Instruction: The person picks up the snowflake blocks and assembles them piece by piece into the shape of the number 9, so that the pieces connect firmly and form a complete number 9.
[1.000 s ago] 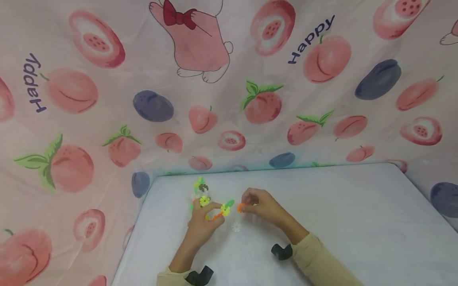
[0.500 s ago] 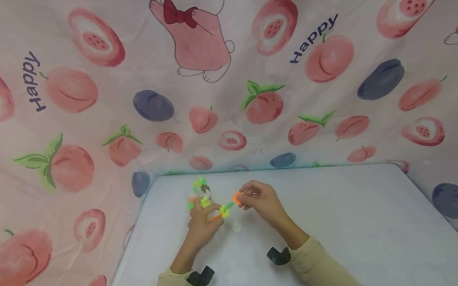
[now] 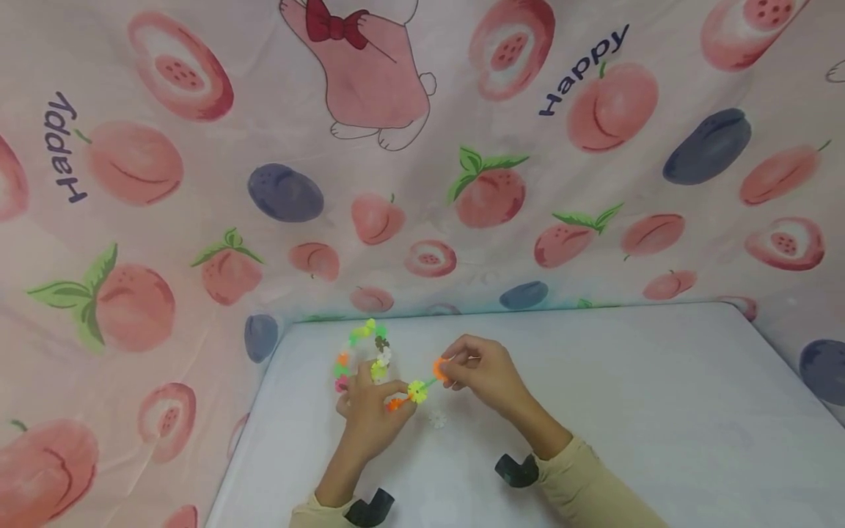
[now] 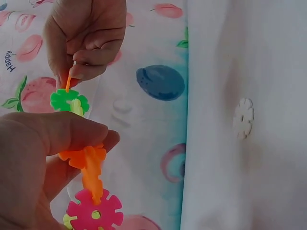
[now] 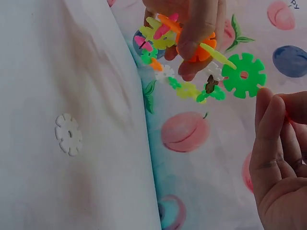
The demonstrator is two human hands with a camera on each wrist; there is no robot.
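A chain of interlocking snowflake discs (image 5: 189, 90) in several colours loops from my left hand (image 3: 372, 411). Between thumb and forefinger, that hand pinches the chain near its end, by a yellow disc (image 3: 417, 391) and orange ones (image 4: 91, 160). Beyond the yellow disc, a green disc (image 5: 244, 75) forms the chain's end. My right hand (image 3: 485, 370) pinches an orange disc (image 3: 439, 369) by its edge, against the green disc's rim; whether its slot is fully seated I cannot tell. In the right wrist view, the right fingers mostly hide the orange disc.
A single white snowflake disc (image 3: 437, 419) lies on the white table (image 3: 594, 396) below the hands. Black elbow-shaped pieces (image 3: 517, 470) sit at both wrists. Behind the table's back edge hangs a fruit-printed cloth (image 3: 396, 183).
The right hand has brought the orange disc up and over to the green disc at the chain's end. The chain's loop now shows more openly behind the left hand, which has barely moved.
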